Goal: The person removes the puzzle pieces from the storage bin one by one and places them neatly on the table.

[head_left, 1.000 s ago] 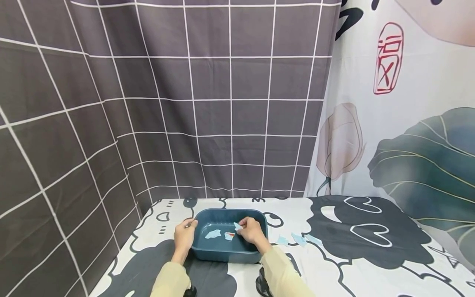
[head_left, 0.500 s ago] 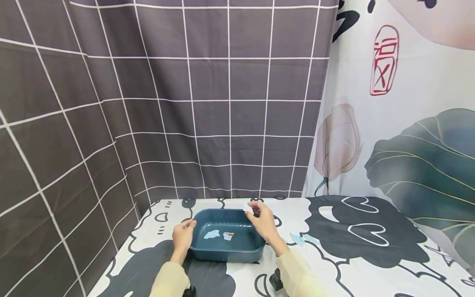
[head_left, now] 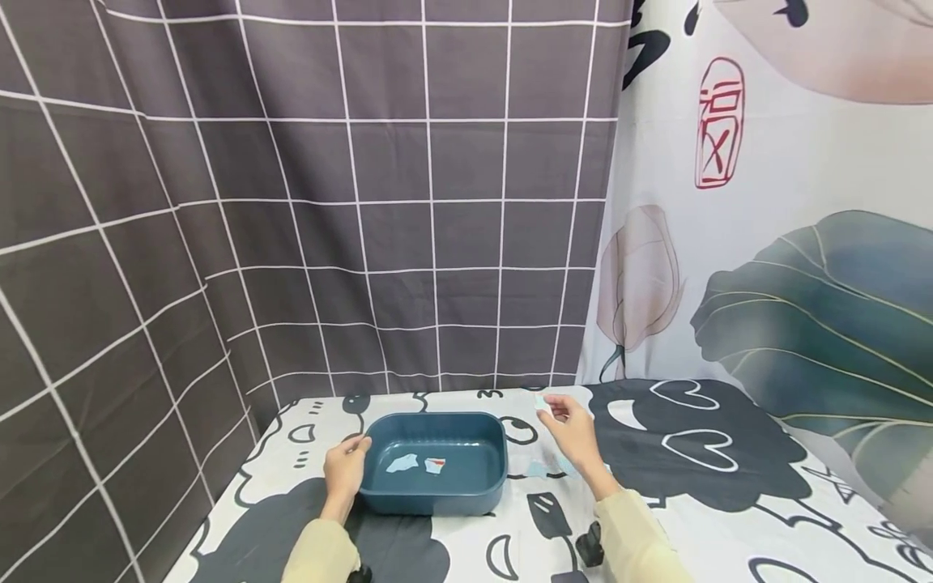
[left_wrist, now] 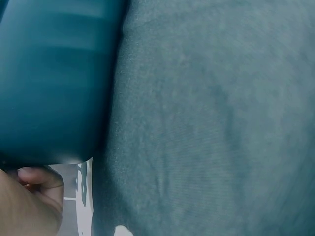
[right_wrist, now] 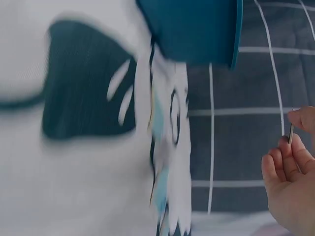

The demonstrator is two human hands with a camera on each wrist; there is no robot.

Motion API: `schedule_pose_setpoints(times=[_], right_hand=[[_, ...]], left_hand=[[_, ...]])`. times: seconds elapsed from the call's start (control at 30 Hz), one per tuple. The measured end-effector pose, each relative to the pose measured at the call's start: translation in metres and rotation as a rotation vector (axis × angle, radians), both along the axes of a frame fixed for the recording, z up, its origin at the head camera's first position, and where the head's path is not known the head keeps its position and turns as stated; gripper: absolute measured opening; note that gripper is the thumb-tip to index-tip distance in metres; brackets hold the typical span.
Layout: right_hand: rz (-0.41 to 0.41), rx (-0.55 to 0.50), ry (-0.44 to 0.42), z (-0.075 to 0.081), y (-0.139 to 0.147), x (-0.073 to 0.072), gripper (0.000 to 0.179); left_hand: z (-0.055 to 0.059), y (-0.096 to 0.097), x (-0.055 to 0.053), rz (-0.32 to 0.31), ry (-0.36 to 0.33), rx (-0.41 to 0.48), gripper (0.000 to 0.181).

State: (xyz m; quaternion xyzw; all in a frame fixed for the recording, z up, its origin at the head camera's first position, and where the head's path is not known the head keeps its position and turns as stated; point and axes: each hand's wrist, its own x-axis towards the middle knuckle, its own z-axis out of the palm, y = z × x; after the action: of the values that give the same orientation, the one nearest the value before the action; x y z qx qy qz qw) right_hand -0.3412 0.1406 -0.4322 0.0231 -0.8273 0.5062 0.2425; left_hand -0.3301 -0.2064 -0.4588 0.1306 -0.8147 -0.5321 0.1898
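Note:
A blue-green rectangular basin (head_left: pixel 433 504) stands on the patterned cloth in the head view. My left hand (head_left: pixel 345 470) grips its left rim, thumb on top. Inside on the bottom lie two flat irregular pieces: a plain light-blue piece (head_left: pixel 402 463) and a light-blue piece with a red mark (head_left: pixel 435 465). Right of the basin, my right hand (head_left: pixel 573 431) pinches a small thin light-blue piece (head_left: pixel 541 402) between thumb and fingertips, above the cloth. The right wrist view shows that thin piece (right_wrist: pixel 291 132) edge-on. Its kind is not clear.
More light-blue pieces lie on the cloth right of the basin, among them one piece (head_left: pixel 538 469) near the right forearm, which partly covers this group. A grey checked curtain (head_left: pixel 466 243) hangs behind the table, with a floral curtain (head_left: pixel 656 308) at the right.
My right hand has lifted the thin piece from inside the basin, over the right rim, and carried it right. The left hand stays on the rim. The head view has turned slightly right.

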Motion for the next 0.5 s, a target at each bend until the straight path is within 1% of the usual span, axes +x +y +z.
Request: schedule_pose_setpoints(times=[0.17, 0.3, 0.4, 0.5], right_hand=[[-0.048, 0.091, -0.055, -0.003, 0.038, 0.005, 0.029], [-0.088, 0.191, -0.107, -0.012, 0.074, 0.011, 0.03], [-0.091, 0.236, -0.172, -0.018, 0.096, 0.017, 0.032], [-0.07, 0.257, -0.214, -0.021, 0.109, 0.021, 0.033]], left_hand=[[0.002, -0.003, 0.001, 0.002, 0.004, -0.008, 0.037], [0.003, -0.001, 0.002, -0.011, 0.0, -0.001, 0.038], [0.002, 0.001, 0.003, -0.015, -0.009, 0.001, 0.038], [0.001, 0.001, 0.003, -0.011, -0.011, 0.0, 0.038]])
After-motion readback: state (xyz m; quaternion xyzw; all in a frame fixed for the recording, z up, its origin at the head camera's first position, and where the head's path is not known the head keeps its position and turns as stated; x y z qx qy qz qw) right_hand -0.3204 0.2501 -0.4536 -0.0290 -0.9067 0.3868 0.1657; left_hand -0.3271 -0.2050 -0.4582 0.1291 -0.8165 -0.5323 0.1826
